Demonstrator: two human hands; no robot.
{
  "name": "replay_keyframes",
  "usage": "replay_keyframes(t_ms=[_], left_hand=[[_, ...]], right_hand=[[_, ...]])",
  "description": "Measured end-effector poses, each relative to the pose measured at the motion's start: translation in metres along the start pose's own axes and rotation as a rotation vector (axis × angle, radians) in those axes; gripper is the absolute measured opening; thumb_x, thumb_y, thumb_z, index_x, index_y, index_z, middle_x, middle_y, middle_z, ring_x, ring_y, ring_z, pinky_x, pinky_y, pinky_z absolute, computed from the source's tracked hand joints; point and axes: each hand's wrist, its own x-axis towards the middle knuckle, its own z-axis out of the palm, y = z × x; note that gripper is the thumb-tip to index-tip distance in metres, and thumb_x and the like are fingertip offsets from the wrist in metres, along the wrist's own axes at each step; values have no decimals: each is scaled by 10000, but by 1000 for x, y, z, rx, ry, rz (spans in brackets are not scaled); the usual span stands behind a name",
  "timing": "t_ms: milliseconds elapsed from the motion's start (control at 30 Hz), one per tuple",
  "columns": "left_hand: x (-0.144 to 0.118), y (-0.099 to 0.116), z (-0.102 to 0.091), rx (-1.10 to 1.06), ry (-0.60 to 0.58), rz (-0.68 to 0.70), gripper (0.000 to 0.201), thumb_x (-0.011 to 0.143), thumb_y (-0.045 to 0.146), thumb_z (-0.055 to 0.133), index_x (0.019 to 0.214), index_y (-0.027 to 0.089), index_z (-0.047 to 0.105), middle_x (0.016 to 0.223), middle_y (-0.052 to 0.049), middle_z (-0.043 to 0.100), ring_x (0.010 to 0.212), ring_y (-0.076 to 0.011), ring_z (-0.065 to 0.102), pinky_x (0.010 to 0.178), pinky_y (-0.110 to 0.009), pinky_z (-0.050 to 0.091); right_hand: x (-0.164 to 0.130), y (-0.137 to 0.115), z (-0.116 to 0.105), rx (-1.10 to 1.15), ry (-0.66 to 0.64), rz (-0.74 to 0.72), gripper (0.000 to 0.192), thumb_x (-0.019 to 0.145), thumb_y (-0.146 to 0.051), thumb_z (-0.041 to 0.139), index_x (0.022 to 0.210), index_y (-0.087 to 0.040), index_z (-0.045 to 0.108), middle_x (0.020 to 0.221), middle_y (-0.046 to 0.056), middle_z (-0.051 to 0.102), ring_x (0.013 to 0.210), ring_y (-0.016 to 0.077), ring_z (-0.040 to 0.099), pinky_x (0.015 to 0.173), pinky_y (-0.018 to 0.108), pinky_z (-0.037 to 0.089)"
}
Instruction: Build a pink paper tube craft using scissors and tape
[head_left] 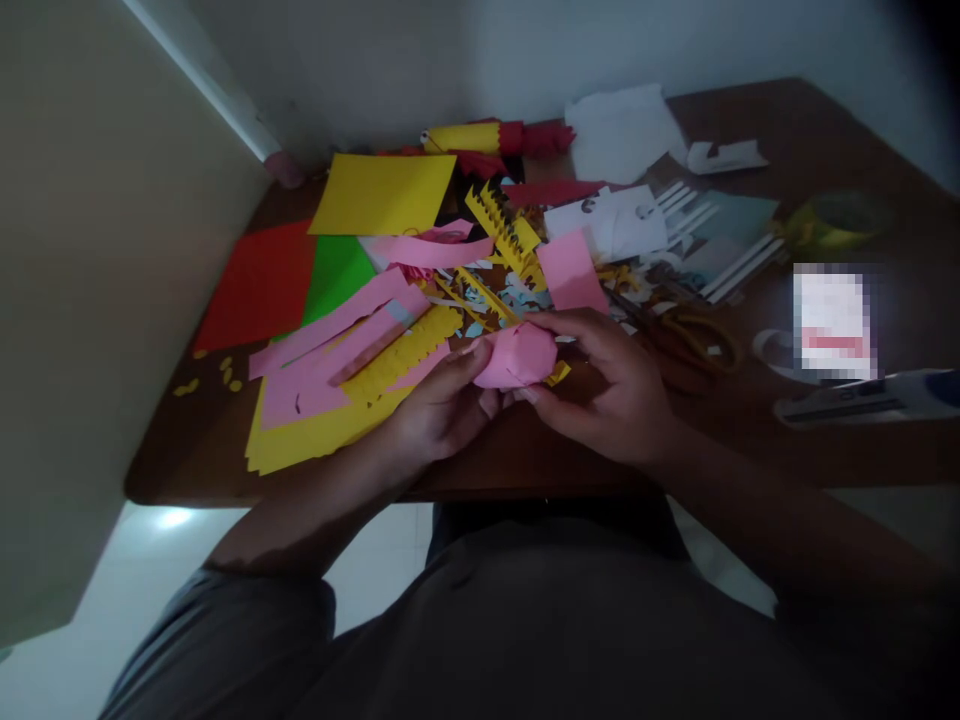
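Above the near edge of the brown wooden table, the left hand, thumb pressed in and fingers curled, gripped the left end of a rounded pink paper piece, while the right hand held its right end between parted digits. Yellow-handled scissors lay on the table's right half, and a flat red paper sheet on its left side.

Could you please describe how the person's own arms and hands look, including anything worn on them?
The left hand and right hand are bare, with nothing visibly worn on them. The forearms are uncovered too; the dark grey sleeves look short.
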Motion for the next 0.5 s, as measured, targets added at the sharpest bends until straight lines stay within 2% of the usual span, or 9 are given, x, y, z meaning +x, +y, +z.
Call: replay_keyframes(t_ms=[100, 300, 400, 500], left_hand=[[0, -1, 0, 16, -4, 9, 522, 916, 732, 935, 1132, 265, 843, 1079, -91, 882, 1187, -339, 858, 979, -448, 721], [1, -4, 1, 18, -55, 20, 488, 949, 711, 909, 1122, 261, 839, 1121, -112, 886, 1233, -350, 852, 999, -466, 716], [0, -5, 0, 41, -94, 0, 588, 852, 788, 957, 1058, 250, 842, 1042, -98, 879, 1142, -340, 870, 945, -446, 723], [-2, -6, 0, 89, -84, 5, 577, 714, 692, 1092, 1009, 264, 841, 911, -30, 845, 1010, -283, 867, 894, -389, 711]], right_hand=[[1, -1, -1, -1, -13, -1, 651, 965, -412, 955, 1575, -338, 741, 1522, 110, 821, 1360, 361, 791, 1206, 546, 650], [4, -5, -5, -48, -13, -72, 564, 999, -292, 893, 1546, -357, 771, 1421, 85, 862, 1278, 327, 820, 1157, 508, 671], [3, -7, -6, -49, 0, -79, 578, 993, -275, 896, 1550, -364, 771, 1393, 86, 869, 1254, 328, 828, 1132, 510, 680], [2, -6, -7, -62, -23, -75, 601, 996, -307, 910, 1573, -378, 761, 1411, 82, 874, 1243, 338, 838, 1109, 524, 692]])
